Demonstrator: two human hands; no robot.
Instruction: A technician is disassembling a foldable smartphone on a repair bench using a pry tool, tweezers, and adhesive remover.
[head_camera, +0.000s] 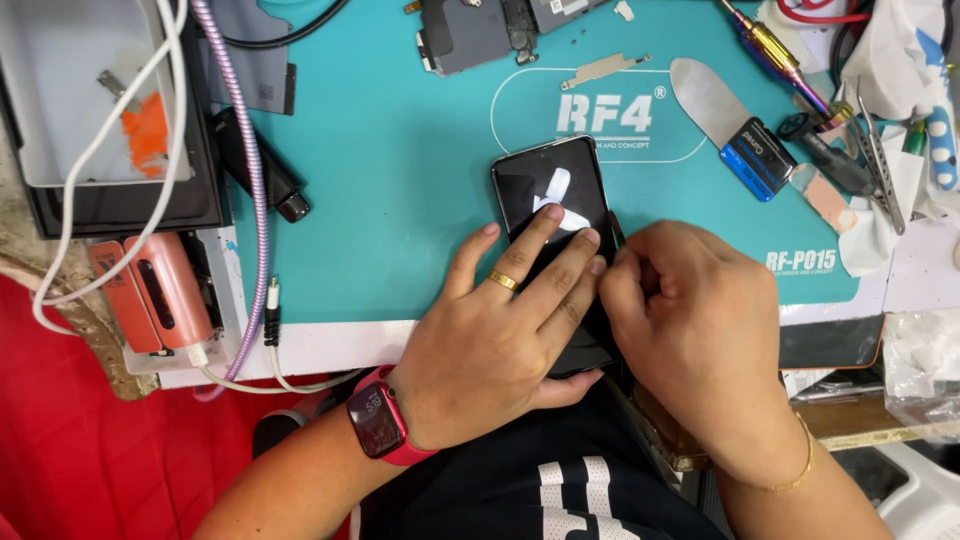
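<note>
A black phone (540, 185) lies face up on the teal work mat (390, 190), with a small white strip on its dark glass. My left hand (500, 330), with a gold ring and a red watch on the wrist, presses flat on the phone's lower half, fingers spread over the glass. My right hand (690, 330) is curled against the phone's right edge, its fingertips pinched at the side near my left fingertips. What the right fingers pinch is hidden.
Pieces of an opened device (480, 30) lie at the mat's far edge. A metal spatula with a blue handle (730, 115), a screwdriver (775, 50) and tweezers (880, 165) sit at the right. A grey tray (80, 95), white cables (150, 150) and an orange power bank (160, 290) are at the left.
</note>
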